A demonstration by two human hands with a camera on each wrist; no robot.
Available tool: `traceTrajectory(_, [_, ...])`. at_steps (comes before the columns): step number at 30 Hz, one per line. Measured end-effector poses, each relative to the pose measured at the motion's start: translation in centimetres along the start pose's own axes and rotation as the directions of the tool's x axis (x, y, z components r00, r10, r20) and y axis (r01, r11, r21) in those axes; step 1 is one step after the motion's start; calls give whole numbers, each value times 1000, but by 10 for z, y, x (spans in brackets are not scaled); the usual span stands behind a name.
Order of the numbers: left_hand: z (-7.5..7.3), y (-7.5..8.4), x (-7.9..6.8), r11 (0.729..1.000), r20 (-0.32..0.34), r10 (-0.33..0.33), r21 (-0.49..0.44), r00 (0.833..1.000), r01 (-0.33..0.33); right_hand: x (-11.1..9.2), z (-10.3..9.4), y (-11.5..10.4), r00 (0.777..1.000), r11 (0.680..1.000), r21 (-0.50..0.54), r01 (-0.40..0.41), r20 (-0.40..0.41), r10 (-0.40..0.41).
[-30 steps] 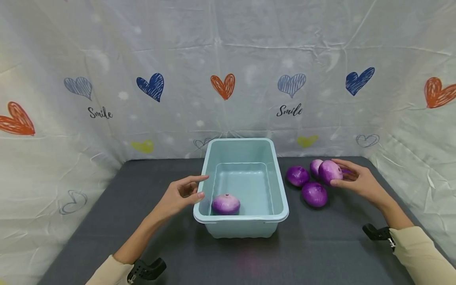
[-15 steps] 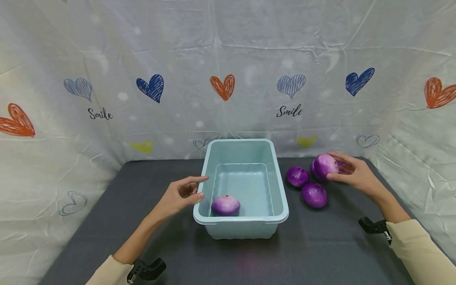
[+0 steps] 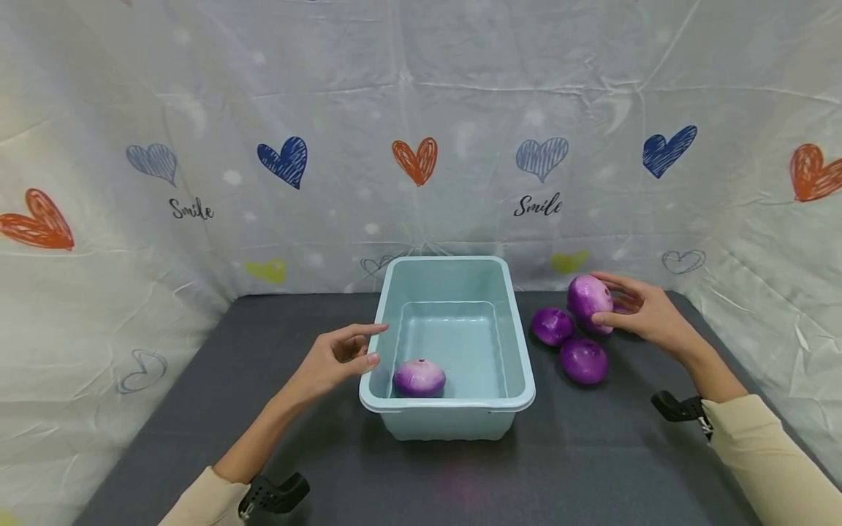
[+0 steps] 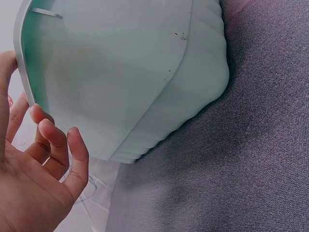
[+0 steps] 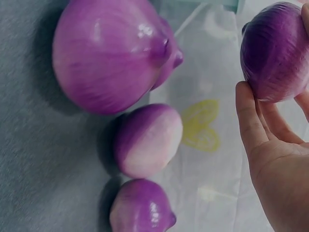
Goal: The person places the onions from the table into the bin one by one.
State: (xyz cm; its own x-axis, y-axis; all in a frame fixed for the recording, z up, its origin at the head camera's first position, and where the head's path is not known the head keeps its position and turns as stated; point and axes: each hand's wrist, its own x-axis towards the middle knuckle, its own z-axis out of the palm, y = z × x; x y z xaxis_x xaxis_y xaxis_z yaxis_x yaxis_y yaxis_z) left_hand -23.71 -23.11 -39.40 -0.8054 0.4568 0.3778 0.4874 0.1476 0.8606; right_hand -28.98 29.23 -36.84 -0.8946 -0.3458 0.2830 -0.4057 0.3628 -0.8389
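Observation:
In the head view, my right hand [image 3: 647, 314] holds a glossy purple onion [image 3: 588, 298] between thumb and fingers, above the other onions. The right wrist view shows this held onion [image 5: 275, 53] raised apart from those on the table. My left hand [image 3: 335, 359] is at the left rim of a light blue plastic basin [image 3: 446, 404]; its thumb and index finger reach over the edge. In the left wrist view, the remaining fingers [image 4: 58, 150] curl outside the basin wall. One onion [image 3: 419, 378] lies inside the basin, near its front left corner.
Right of the basin, two purple onions, one at the back [image 3: 552, 326] and one nearer [image 3: 583, 360], lie on the dark grey cloth [image 3: 566, 460]. Behind the right hand more are partly hidden; the right wrist view shows a pale-sided onion [image 5: 148, 140]. A white curtain [image 3: 329, 95] hangs behind.
My right hand has lifted its onion slightly and moved left toward the back, over the other onions. The left hand has stayed at the basin rim.

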Motion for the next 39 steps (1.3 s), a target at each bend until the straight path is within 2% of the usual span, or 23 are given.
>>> traceTrajectory(12, [0, -1, 1, 999, -4, -32, -29, 999, 32, 23, 12, -17, 1000, 999, 50, 11, -11, -10])
traceTrajectory(26, [-1, 1, -1, 997, -4, -68, -33, 998, 68, 47, 27, -36, 998, 998, 51, 35, 41, -37])
traceTrajectory(39, [0, 1, -1, 995, -9, -92, -36, 996, 91, 67, 54, -53, 983, 986, 111, 126, 120, -139])
